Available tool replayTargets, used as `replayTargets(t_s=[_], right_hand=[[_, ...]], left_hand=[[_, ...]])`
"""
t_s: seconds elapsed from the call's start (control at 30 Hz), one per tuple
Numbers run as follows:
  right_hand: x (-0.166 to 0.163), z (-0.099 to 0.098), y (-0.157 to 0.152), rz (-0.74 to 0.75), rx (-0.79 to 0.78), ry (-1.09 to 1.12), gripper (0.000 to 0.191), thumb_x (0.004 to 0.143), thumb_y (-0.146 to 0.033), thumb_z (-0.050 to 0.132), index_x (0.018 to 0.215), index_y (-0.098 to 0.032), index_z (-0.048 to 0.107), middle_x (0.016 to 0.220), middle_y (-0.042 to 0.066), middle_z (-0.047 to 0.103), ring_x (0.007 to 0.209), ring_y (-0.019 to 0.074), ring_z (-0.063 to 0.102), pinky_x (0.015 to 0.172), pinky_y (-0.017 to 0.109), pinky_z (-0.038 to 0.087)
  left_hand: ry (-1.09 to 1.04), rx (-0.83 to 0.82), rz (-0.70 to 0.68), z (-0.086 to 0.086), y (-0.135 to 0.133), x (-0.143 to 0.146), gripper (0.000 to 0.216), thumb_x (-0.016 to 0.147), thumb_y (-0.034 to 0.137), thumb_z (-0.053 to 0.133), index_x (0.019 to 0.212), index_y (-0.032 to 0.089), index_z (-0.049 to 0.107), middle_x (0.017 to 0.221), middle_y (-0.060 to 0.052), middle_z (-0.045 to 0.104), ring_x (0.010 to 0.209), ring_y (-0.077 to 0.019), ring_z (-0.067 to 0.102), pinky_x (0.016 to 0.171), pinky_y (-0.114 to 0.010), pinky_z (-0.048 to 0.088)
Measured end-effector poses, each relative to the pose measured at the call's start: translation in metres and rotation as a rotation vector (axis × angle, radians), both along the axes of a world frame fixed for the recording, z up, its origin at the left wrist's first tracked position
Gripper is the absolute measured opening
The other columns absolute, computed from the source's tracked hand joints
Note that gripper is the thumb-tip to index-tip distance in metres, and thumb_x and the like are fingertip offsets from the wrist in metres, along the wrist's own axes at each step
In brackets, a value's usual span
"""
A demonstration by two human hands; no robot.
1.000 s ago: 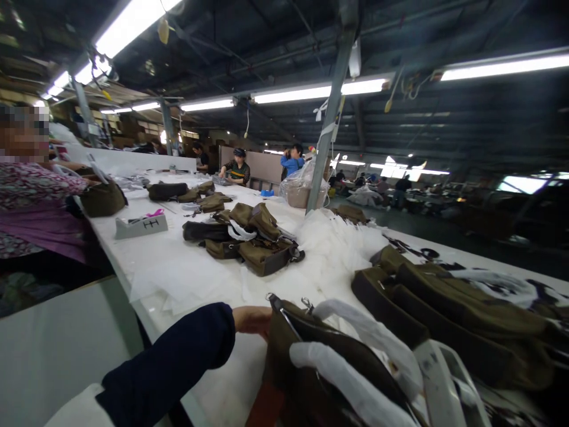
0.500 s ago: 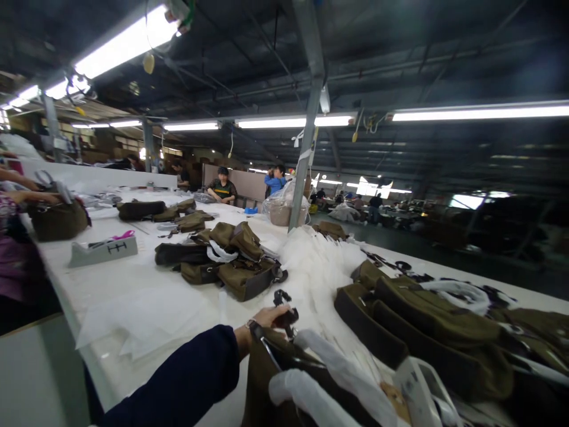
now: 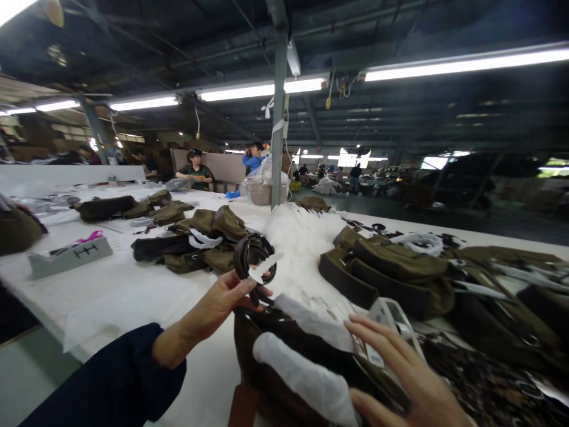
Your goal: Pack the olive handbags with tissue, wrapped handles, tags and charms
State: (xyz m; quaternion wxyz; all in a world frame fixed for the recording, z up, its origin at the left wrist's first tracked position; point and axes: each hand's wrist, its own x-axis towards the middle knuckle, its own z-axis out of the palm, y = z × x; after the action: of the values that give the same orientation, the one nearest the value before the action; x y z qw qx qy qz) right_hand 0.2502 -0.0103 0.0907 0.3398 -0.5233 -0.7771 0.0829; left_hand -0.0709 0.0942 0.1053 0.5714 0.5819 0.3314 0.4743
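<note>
A coiled dark strap (image 3: 242,261) with a strip of white paper on it is pinched between the thumb and fingers of my left hand (image 3: 222,299). Just below it stands an olive handbag (image 3: 251,344), its zipped top partly in sight. White tissue (image 3: 302,367) wraps the bag's two handles. On the bag's right side, my right hand (image 3: 413,376) is open, thumb and fingers apart beside the wrapped handles. Whether its fingertips touch the tissue I cannot tell. A brown tag or patch (image 3: 243,406) shows at the bag's lower front.
A white dispenser-like holder (image 3: 386,308) stands behind my right hand. Olive bags (image 3: 391,267) are piled at right, more (image 3: 213,231) at mid-table. White sheets (image 3: 297,237) lie between them. A grey-white holder (image 3: 71,258) carries pink scissors. Co-workers (image 3: 195,169) are across the table.
My left hand has raised the coiled strap above the bag and turned it toward me. My right hand has come into view at the lower right. The view has swung right.
</note>
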Motion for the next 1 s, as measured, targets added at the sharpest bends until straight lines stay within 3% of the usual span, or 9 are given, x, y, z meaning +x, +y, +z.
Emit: replayTargets(t_s=[0.07, 0.13, 0.27, 0.43, 0.5, 0.6, 0.77, 0.9, 1.0], right_hand=[[-0.018, 0.012, 0.021, 0.058, -0.064, -0.047, 0.048, 0.084, -0.036, 0.064, 0.132, -0.030, 0.058, 0.129, 0.008, 0.063, 0.118, 0.0298, 0.059, 0.100, 0.045, 0.049], [-0.031, 0.018, 0.044, 0.109, -0.169, -0.012, 0.028, 0.089, -0.034, 0.055, 0.110, -0.022, 0.068, 0.104, 0.010, 0.072, 0.098, 0.0275, 0.067, 0.086, 0.041, 0.053], [-0.032, 0.010, 0.077, 0.102, -0.536, 0.623, 0.046, 0.095, -0.054, 0.042, 0.082, -0.016, 0.062, 0.063, 0.005, 0.067, 0.054, 0.0158, 0.062, 0.053, 0.026, 0.047], [-0.023, 0.000, 0.090, 0.101, -0.707, 1.139, 0.045, 0.089, -0.058, 0.056, 0.074, -0.015, 0.057, 0.059, 0.005, 0.066, 0.041, 0.0102, 0.055, 0.041, 0.019, 0.040], [-0.024, 0.001, 0.089, 0.098, -0.718, 1.152, 0.044, 0.089, -0.056, 0.057, 0.074, -0.015, 0.058, 0.058, 0.006, 0.066, 0.040, 0.0102, 0.056, 0.040, 0.018, 0.039], [-0.029, 0.005, 0.085, 0.130, -0.706, 1.105, 0.044, 0.091, -0.054, 0.055, 0.074, -0.014, 0.059, 0.058, 0.006, 0.066, 0.041, 0.0097, 0.056, 0.040, 0.017, 0.038], [-0.032, 0.008, 0.081, 0.157, -0.693, 1.089, 0.047, 0.090, -0.058, 0.056, 0.073, -0.014, 0.059, 0.058, 0.006, 0.066, 0.040, 0.0100, 0.056, 0.041, 0.017, 0.039], [-0.031, 0.005, 0.080, 0.171, -0.677, 1.073, 0.052, 0.087, -0.063, 0.057, 0.073, -0.013, 0.060, 0.058, 0.006, 0.067, 0.042, 0.0096, 0.058, 0.043, 0.017, 0.040], [-0.032, 0.004, 0.078, 0.225, -0.707, 1.027, 0.053, 0.088, -0.064, 0.054, 0.074, -0.013, 0.061, 0.058, 0.006, 0.067, 0.041, 0.0097, 0.056, 0.042, 0.018, 0.038]], left_hand=[[0.044, 0.052, -0.020, -0.001, -0.007, 0.000, 0.033, 0.090, 0.039, 0.065, 0.116, 0.020, 0.063, 0.103, -0.008, 0.074, 0.084, -0.0207, 0.071, 0.078, -0.036, 0.060], [0.115, 0.163, -0.016, -0.001, -0.013, -0.003, 0.031, 0.088, 0.036, 0.067, 0.116, 0.024, 0.065, 0.115, -0.008, 0.071, 0.102, -0.0250, 0.067, 0.088, -0.039, 0.057], [0.446, 0.505, 0.048, 0.002, -0.029, -0.008, 0.025, 0.088, 0.029, 0.067, 0.113, 0.027, 0.070, 0.125, -0.007, 0.065, 0.132, -0.0307, 0.047, 0.109, -0.044, 0.042], [0.754, 0.730, -0.368, 0.024, -0.041, 0.007, 0.032, 0.095, 0.021, 0.055, 0.126, 0.027, 0.063, 0.137, -0.009, 0.055, 0.126, -0.0247, 0.052, 0.108, -0.035, 0.042], [0.846, 0.697, -0.537, 0.032, -0.040, 0.020, 0.028, 0.096, 0.023, 0.054, 0.122, 0.027, 0.063, 0.137, -0.007, 0.054, 0.121, -0.0209, 0.057, 0.103, -0.029, 0.045], [1.028, 0.754, -0.657, 0.034, -0.031, 0.041, 0.015, 0.093, 0.032, 0.061, 0.104, 0.024, 0.066, 0.110, -0.002, 0.066, 0.095, -0.0165, 0.067, 0.082, -0.022, 0.051], [1.375, 1.197, -0.494, 0.018, -0.019, 0.074, 0.009, 0.089, 0.029, 0.066, 0.093, 0.021, 0.062, 0.085, 0.000, 0.065, 0.066, -0.0188, 0.065, 0.050, -0.027, 0.044], [1.390, 1.326, -0.484, -0.013, -0.015, 0.091, 0.007, 0.090, 0.015, 0.060, 0.093, 0.018, 0.065, 0.087, -0.004, 0.068, 0.074, -0.0214, 0.067, 0.054, -0.029, 0.047], [1.404, 1.179, -0.678, -0.031, -0.011, 0.094, 0.006, 0.087, 0.018, 0.064, 0.088, 0.014, 0.070, 0.085, -0.008, 0.073, 0.077, -0.0245, 0.069, 0.065, -0.032, 0.052]])
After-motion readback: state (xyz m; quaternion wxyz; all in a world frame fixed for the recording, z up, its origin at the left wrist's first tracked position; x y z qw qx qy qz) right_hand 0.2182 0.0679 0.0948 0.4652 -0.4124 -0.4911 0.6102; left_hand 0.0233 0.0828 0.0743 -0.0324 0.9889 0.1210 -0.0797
